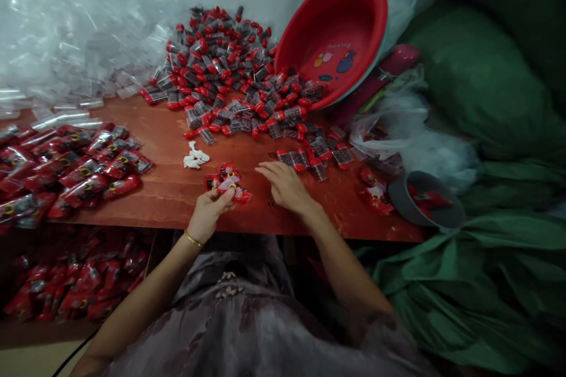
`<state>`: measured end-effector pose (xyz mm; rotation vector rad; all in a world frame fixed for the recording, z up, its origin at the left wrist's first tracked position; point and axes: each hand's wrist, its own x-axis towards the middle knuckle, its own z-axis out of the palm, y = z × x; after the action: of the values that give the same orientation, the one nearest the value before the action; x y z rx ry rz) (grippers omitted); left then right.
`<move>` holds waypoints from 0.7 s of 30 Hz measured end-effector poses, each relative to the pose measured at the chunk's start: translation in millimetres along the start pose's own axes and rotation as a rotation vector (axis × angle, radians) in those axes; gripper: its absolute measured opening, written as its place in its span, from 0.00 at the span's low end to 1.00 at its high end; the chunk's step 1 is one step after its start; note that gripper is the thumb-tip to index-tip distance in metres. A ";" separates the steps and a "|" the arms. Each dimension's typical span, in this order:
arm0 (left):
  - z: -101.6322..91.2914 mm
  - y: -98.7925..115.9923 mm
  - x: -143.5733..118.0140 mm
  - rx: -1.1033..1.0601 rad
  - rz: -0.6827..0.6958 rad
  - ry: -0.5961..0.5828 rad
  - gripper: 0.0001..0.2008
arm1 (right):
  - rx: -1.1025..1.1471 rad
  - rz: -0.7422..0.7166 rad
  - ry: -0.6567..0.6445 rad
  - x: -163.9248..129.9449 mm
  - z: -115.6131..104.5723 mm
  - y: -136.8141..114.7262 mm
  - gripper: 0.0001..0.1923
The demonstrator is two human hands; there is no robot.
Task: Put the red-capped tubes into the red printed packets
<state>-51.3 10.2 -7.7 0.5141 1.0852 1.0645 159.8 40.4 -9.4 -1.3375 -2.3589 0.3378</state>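
Between the thumb and fingers of my left hand (207, 212) is a small red printed plastic wrapper (241, 193), held just over the table near its front edge. More of the same red and black printed plastic lies directly behind it, and I cannot tell where one piece ends. My right hand (289, 187) is to the right with its fingers stretched out, apart from the wrapper. Beyond its fingers lie several small clear containers with red caps and dark contents (294, 159). A crumpled white scrap (195, 156) rests behind my left hand.
A large heap of red-capped containers (221, 65) reaches to a tilted red basin (305, 29). Filled red packets (88, 171) pile up at left, above a box of more packets (84, 283). A grey bowl (400, 200) and green cloth (477, 283) are at right.
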 end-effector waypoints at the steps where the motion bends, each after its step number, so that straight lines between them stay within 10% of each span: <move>1: -0.2 2.0 0.1 0.001 -0.023 -0.014 0.22 | -0.106 -0.067 -0.132 5.4 -10.4 11.1 0.28; 5: -1.7 5.3 -1.1 0.000 -0.121 -0.084 0.20 | -0.351 -0.172 -0.393 15.0 -32.4 30.7 0.21; 21: -7.8 2.3 -6.4 0.022 -0.214 -0.186 0.19 | -0.313 -0.028 -0.436 -33.6 -39.4 63.4 0.31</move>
<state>-59.8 4.5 -6.2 0.4924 0.9651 0.8024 241.6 44.3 -7.4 -1.4878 -2.8865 0.2821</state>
